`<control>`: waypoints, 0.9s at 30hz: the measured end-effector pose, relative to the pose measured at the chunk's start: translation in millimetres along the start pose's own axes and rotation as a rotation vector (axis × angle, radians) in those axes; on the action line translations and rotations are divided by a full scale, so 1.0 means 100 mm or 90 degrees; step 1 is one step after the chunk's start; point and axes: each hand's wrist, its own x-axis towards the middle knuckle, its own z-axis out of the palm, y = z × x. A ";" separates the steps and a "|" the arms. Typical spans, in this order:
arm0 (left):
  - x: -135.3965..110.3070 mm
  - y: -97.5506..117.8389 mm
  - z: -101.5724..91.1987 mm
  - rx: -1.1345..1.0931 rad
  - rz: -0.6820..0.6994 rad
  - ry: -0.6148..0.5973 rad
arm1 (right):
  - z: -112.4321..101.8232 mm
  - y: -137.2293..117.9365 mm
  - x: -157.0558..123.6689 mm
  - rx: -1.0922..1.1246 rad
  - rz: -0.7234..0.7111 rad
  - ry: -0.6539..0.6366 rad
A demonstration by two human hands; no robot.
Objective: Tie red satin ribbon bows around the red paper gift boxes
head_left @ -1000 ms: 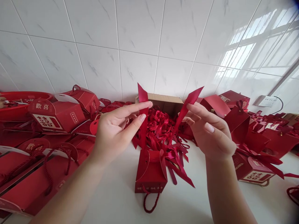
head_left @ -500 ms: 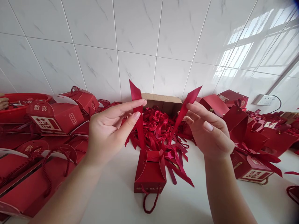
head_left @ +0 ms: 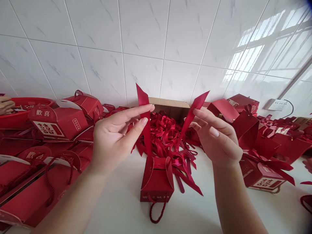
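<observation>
Between my forearms a small red gift box (head_left: 157,180) stands on the white table, its rope handle (head_left: 156,214) hanging down at the front. A red ribbon (head_left: 147,133) rises from the top of the box in two upright ends. My left hand (head_left: 117,136) pinches the left end between thumb and fingers. The right end (head_left: 187,122) is held by the fingers of my right hand (head_left: 216,136). Both pointed tips stick up above my fingers, spread apart in a V. Behind the box lies a heap of red ribbons (head_left: 164,126).
An open cardboard box (head_left: 170,102) lies against the tiled wall behind the ribbons. Red gift boxes (head_left: 57,122) are piled at the left, with more boxes (head_left: 264,175) at the right. Another person's hand (head_left: 6,104) is by a red basket (head_left: 36,101). A wall socket (head_left: 276,104) is at right.
My two hands have drawn very slightly closer together, still holding the ribbon ends. The other person's hand at the far left reaches further into view, and part of a hand appears at the right edge.
</observation>
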 end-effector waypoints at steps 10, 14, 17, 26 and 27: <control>-0.03 0.04 0.04 -0.076 -0.060 -0.051 | 0.15 0.00 -0.02 0.012 0.107 0.031; -0.02 0.03 0.04 -0.109 -0.108 -0.176 | 0.27 0.06 -0.03 0.006 0.207 0.006; -0.02 0.03 0.06 -0.085 -0.128 -0.250 | 0.34 0.09 -0.02 0.017 0.205 0.004; -0.01 0.01 0.15 -0.132 -0.233 -0.223 | 0.43 0.07 -0.01 0.025 0.220 0.009; -0.01 0.00 0.15 -0.123 -0.234 -0.223 | 0.44 0.08 -0.01 0.025 0.221 0.009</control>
